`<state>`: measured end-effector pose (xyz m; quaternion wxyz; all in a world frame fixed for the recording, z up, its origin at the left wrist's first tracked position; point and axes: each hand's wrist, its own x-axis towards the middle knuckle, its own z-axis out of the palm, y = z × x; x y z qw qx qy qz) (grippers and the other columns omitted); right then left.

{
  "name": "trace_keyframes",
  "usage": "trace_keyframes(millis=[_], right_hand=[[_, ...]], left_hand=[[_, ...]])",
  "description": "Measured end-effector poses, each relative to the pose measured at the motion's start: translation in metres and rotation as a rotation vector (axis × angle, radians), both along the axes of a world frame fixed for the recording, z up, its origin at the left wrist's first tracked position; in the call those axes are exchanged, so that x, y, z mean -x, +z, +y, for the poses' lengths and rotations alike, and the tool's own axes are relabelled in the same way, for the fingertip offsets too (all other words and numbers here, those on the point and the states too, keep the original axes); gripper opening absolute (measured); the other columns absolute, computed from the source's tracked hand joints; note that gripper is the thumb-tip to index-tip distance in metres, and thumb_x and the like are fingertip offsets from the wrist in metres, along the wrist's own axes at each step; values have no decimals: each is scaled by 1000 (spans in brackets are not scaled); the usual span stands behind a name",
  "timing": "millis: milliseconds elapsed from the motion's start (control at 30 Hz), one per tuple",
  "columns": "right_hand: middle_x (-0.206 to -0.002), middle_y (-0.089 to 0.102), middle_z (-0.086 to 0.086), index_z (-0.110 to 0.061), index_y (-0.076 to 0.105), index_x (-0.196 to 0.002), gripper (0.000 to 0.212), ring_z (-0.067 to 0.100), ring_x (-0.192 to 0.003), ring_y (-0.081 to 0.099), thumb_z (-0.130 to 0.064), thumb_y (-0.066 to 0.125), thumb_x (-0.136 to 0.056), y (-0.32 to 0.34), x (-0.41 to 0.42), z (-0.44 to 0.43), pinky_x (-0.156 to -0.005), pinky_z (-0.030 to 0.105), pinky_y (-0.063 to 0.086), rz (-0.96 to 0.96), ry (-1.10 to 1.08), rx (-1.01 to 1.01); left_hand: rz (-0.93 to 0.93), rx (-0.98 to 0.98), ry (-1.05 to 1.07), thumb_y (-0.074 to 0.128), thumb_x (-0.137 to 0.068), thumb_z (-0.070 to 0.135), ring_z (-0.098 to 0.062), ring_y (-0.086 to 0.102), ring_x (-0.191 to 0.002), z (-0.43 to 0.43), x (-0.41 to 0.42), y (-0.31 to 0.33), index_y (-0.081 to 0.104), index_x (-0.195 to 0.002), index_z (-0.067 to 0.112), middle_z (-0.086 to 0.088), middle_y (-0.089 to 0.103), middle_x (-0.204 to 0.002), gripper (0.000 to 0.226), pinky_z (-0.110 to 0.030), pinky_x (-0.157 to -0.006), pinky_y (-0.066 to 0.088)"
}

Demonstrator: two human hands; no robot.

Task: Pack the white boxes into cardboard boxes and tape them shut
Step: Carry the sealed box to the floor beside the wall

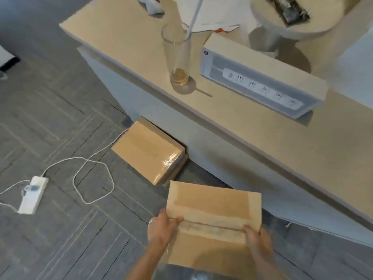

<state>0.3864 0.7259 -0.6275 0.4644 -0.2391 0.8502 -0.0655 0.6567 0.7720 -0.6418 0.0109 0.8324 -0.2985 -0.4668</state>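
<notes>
I hold a taped cardboard box (214, 203) above the floor, low in the head view. My left hand (161, 229) grips its left side, thumb on the top by the tape seam. My right hand (256, 239) grips its right side. Another taped cardboard box (147, 150) lies on the floor against the counter base, with a further one partly showing beneath it. A white box (262, 81) printed with a power strip lies on the counter (262, 138) to the right.
A tall glass (177, 55) with a little amber liquid stands near the counter's front edge. Papers and a round white stand sit farther back. A white power strip (32, 195) and its looping cable (92, 178) lie on the grey carpet to the left.
</notes>
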Motion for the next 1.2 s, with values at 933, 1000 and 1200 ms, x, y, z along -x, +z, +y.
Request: trace_keyframes(millis=[933, 1000, 1200], right_hand=[[-95, 68, 13, -12, 65, -93, 22, 34, -88, 65, -29, 64, -78, -385, -20, -56, -75, 44, 53, -209, -341, 39], [-90, 68, 17, -8, 65, -86, 16, 36, -85, 66, -23, 65, -79, -372, -17, -60, -71, 44, 50, -228, -361, 22], [-92, 58, 5, -12, 58, -88, 5, 19, -81, 54, -16, 59, -90, -282, -17, -50, -88, 44, 47, -297, -372, 56]], left_hand=[[69, -23, -304, 62, -91, 35, -29, 56, -114, -169, -17, -372, 43, -124, 15, -8, 58, -121, 43, -32, -85, 43], [121, -2, -264, 63, -90, 26, -28, 54, -116, -165, -17, -362, 44, -124, 19, -5, 57, -118, 39, -35, -92, 44], [206, 42, -298, 55, -96, 21, -26, 46, -130, -147, -8, -282, 37, -146, 18, -6, 48, -144, 53, -35, -104, 38]])
